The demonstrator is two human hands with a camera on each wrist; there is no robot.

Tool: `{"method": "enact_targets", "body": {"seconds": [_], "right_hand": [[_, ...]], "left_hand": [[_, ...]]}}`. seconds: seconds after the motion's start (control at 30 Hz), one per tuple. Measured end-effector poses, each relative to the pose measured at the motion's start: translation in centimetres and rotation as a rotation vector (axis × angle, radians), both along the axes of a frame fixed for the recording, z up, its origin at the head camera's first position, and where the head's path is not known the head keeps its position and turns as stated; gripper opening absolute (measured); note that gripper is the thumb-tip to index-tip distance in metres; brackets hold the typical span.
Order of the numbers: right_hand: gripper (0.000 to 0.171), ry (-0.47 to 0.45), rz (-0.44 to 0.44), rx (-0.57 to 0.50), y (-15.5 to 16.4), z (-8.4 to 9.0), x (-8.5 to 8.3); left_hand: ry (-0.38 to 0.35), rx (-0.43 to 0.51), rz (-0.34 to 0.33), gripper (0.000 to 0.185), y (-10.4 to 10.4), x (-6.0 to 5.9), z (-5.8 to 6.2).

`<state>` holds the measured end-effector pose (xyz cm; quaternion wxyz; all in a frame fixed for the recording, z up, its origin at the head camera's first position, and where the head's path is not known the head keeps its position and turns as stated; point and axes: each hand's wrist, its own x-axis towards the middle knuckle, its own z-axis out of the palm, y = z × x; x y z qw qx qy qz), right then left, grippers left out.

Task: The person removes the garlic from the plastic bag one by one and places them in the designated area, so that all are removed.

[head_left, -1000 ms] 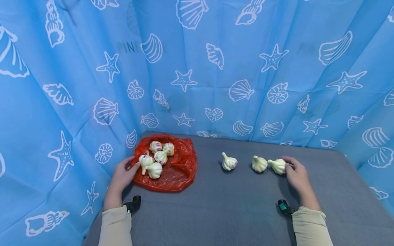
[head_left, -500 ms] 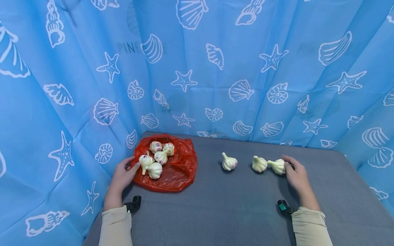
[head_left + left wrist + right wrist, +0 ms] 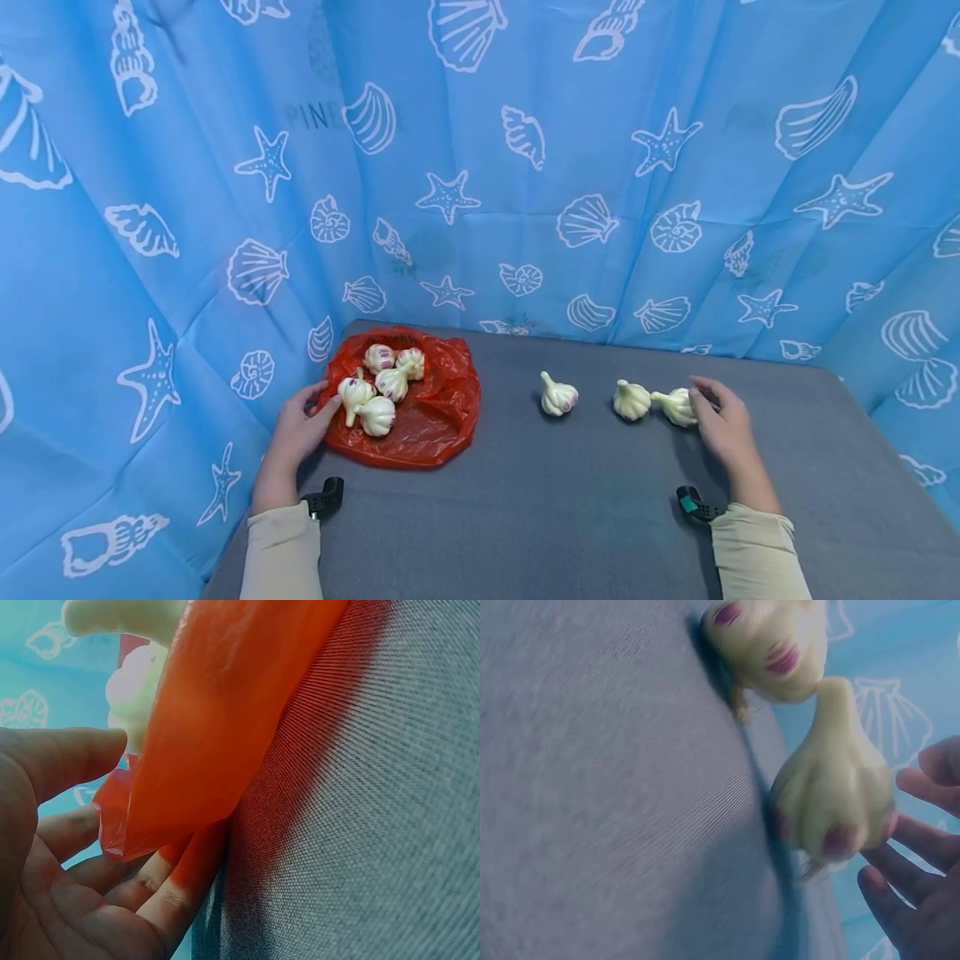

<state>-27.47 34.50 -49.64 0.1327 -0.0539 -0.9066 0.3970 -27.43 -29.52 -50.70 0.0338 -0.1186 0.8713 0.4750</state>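
Note:
At the left of the head view, a red plastic bag [image 3: 442, 433] lies spread on the grey table with several garlic bulbs [image 3: 377, 415] on it. My left hand [image 3: 298, 427] is at the bag's left edge. In the left wrist view its fingers [image 3: 176, 896] reach under the red film, while the thumb stays apart from them. To the right, my right hand [image 3: 723, 421] is beside a garlic bulb [image 3: 677, 407], fingers loosely extended. The right wrist view shows fingertips [image 3: 871, 879] close to that bulb's base; whether they touch it is unclear.
Another garlic bulb [image 3: 632, 401] sits against the stem of the one by my right hand. A third garlic bulb [image 3: 558, 395] stands nearer the middle. Behind the grey table [image 3: 510, 517] hangs a blue curtain [image 3: 480, 167] with white shell prints.
My right hand has loosened slightly at the rightmost garlic bulb, its fingers and thumb shifting a little. The left hand, bag and bulbs look unmoved.

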Motion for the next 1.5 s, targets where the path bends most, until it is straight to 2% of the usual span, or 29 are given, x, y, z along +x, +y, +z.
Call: {"method": "enact_targets", "body": {"seconds": [0.23, 0.5, 0.7, 0.87, 0.97, 1.2, 1.5], "right_hand": [[0.046, 0.108, 0.025, 0.069, -1.4, 2.1, 0.4], [0.039, 0.239, 0.117, 0.055, -5.4, 5.2, 1.3], [0.033, 0.359, 0.276, -0.012, -9.4, 6.7, 1.1], [0.031, 0.399, 0.408, -0.057, -13.0, 7.6, 0.7], [0.031, 0.393, 0.483, -0.083, -15.0, 7.8, 0.5], [0.028, 0.265, 0.659, -0.287, -19.0, 6.9, -0.1], [0.029, 0.152, 0.723, -0.295, -23.8, 4.8, -1.0]], "left_hand": [[0.005, 0.009, -0.001, 0.070, 0.1, 0.1, 0.0], [0.017, 0.013, -0.003, 0.067, 0.3, -0.2, 0.1], [0.035, 0.003, -0.009, 0.064, 0.3, -0.2, 0.1], [0.039, 0.015, -0.005, 0.062, 0.3, -0.1, 0.1], [0.034, 0.019, 0.000, 0.061, 0.3, 0.0, 0.0], [0.053, 0.022, 0.004, 0.061, 0.4, 0.0, -0.1], [0.071, 0.019, 0.002, 0.059, 0.0, 0.2, -0.1]]}}
